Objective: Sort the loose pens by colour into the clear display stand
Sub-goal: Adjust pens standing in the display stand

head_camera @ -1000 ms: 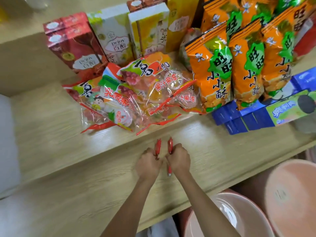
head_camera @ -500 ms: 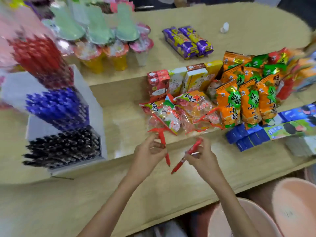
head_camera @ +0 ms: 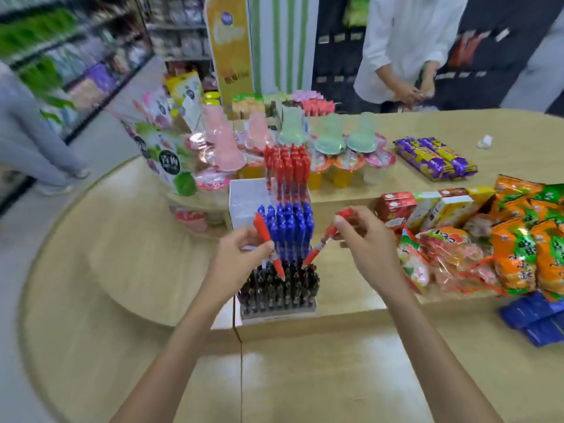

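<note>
The clear display stand point(head_camera: 244, 199) sits at the centre of the wooden counter. Its tiers hold red pens point(head_camera: 287, 166) at the back, blue pens point(head_camera: 290, 227) in the middle and black pens point(head_camera: 280, 291) at the front. My left hand point(head_camera: 238, 264) grips one red pen point(head_camera: 265, 236), tilted, tip down over the black tier. My right hand point(head_camera: 366, 242) holds a second red pen point(head_camera: 323, 242), slanting down-left toward the stand. Both hands hover just in front of the blue tier.
Snack bags point(head_camera: 525, 239), jelly packs point(head_camera: 439, 257) and small cartons point(head_camera: 427, 209) crowd the counter at right. Jelly cups point(head_camera: 341, 166) and pouches point(head_camera: 171, 160) stand behind the stand. A person in white point(head_camera: 406, 50) stands beyond the counter; another person point(head_camera: 27, 138) is at far left.
My view has swung left and up, bringing the stand from the left edge to the centre. Both hands have carried their red pens up from the counter to in front of the stand.
</note>
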